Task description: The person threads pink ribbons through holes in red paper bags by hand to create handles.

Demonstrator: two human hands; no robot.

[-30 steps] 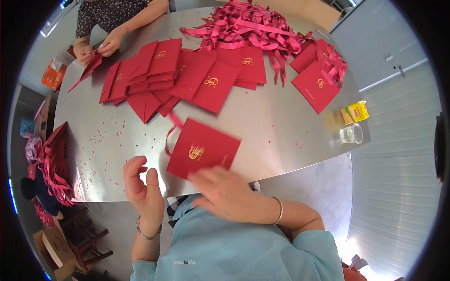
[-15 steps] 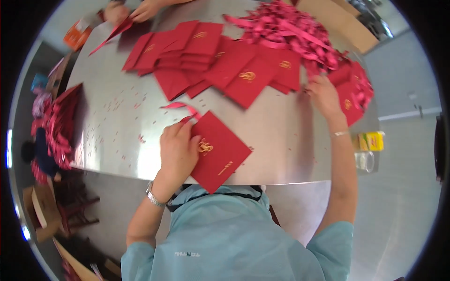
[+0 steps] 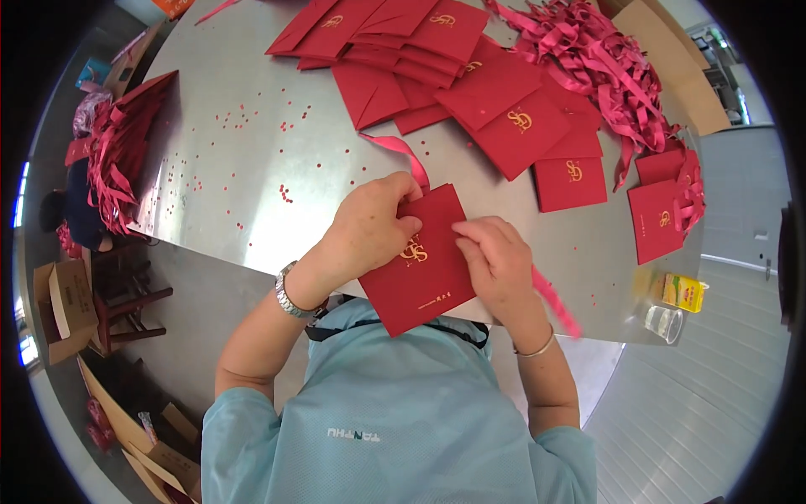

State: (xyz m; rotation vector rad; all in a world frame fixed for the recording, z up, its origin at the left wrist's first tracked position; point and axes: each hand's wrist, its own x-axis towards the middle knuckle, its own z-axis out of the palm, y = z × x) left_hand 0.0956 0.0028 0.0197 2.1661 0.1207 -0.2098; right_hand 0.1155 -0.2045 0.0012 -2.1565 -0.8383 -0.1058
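Observation:
A flat red paper bag (image 3: pixel 420 277) with a gold emblem lies at the near edge of the metal table (image 3: pixel 227 151), partly overhanging it. My left hand (image 3: pixel 365 227) presses on the bag's upper left, fingers curled over its top edge, where one red ribbon (image 3: pixel 403 151) trails away across the table. My right hand (image 3: pixel 495 260) rests on the bag's right side, holding a second red ribbon (image 3: pixel 554 298) that runs out behind the hand toward the table's edge.
Several more flat red bags (image 3: pixel 437 59) are spread across the far side of the table. A heap of red ribbons (image 3: pixel 604 67) lies at the far right by a brown cardboard box (image 3: pixel 672 59). A clear cup (image 3: pixel 665 321) and a yellow carton (image 3: pixel 684 292) stand at the right edge. Red ribbon bundles (image 3: pixel 117 160) hang at the left.
My right hand has come back from the ribbon heap with a ribbon and now rests on the bag. My left hand has shifted to the bag's top left. The view moved closer.

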